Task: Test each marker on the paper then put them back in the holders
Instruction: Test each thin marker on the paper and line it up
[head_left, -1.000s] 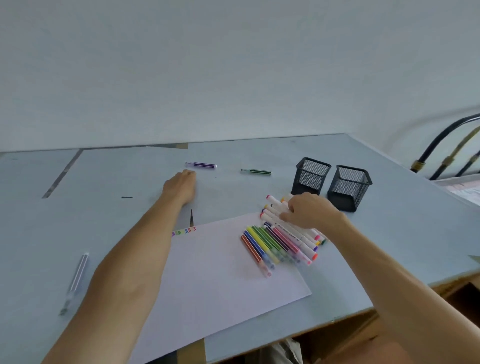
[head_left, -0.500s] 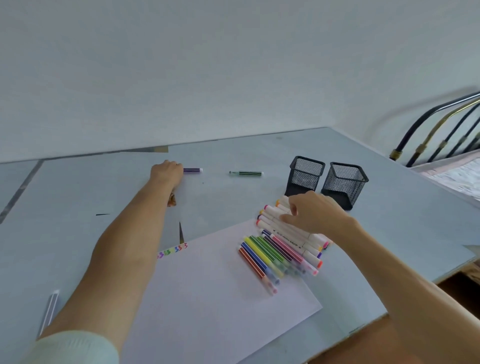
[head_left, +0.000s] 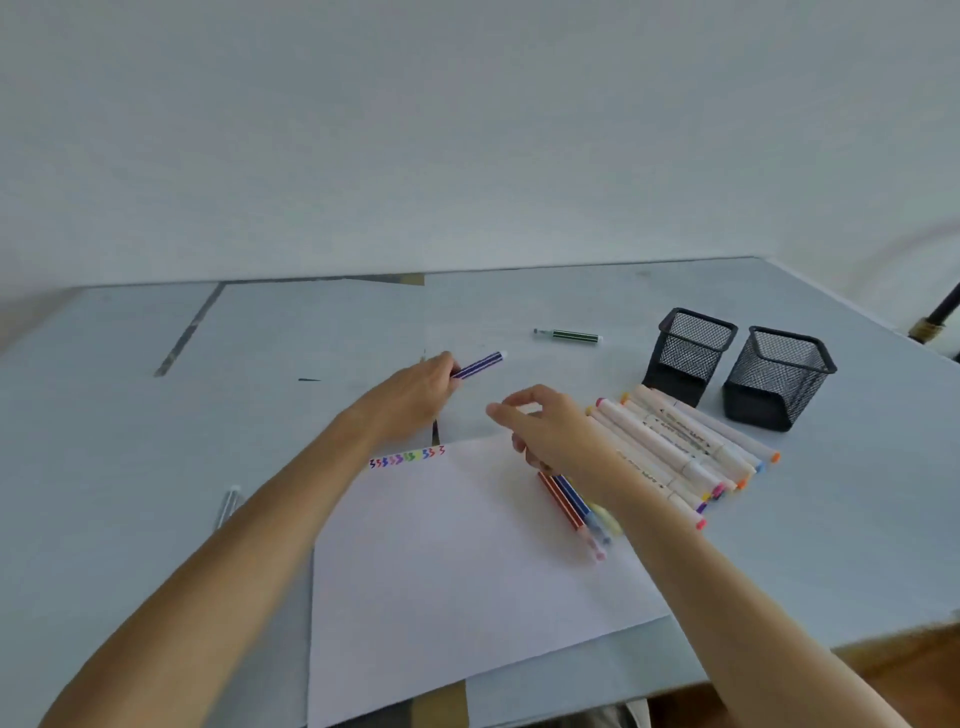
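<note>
Far left on the pale counter, a clear pen can be seen lying by itself, partly hidden behind the left forearm. The left hand is reached out past the top of the paper, and its grip is clenched around one end of a purple striped marker, the other end sticking out to the right just off the counter. A little row of coloured squiggles is drawn along the paper's top left corner. The right hand is held above the paper's top right corner, fingers loosely curled with nothing visibly gripped, so that one is released. Under it, a bunch of thin markers is laid on the paper, blurry at the tips. A green striped marker is left alone farther back. Next, fat white markers are lined up side by side, and behind them two black mesh holders are stood just beside each other.
</note>
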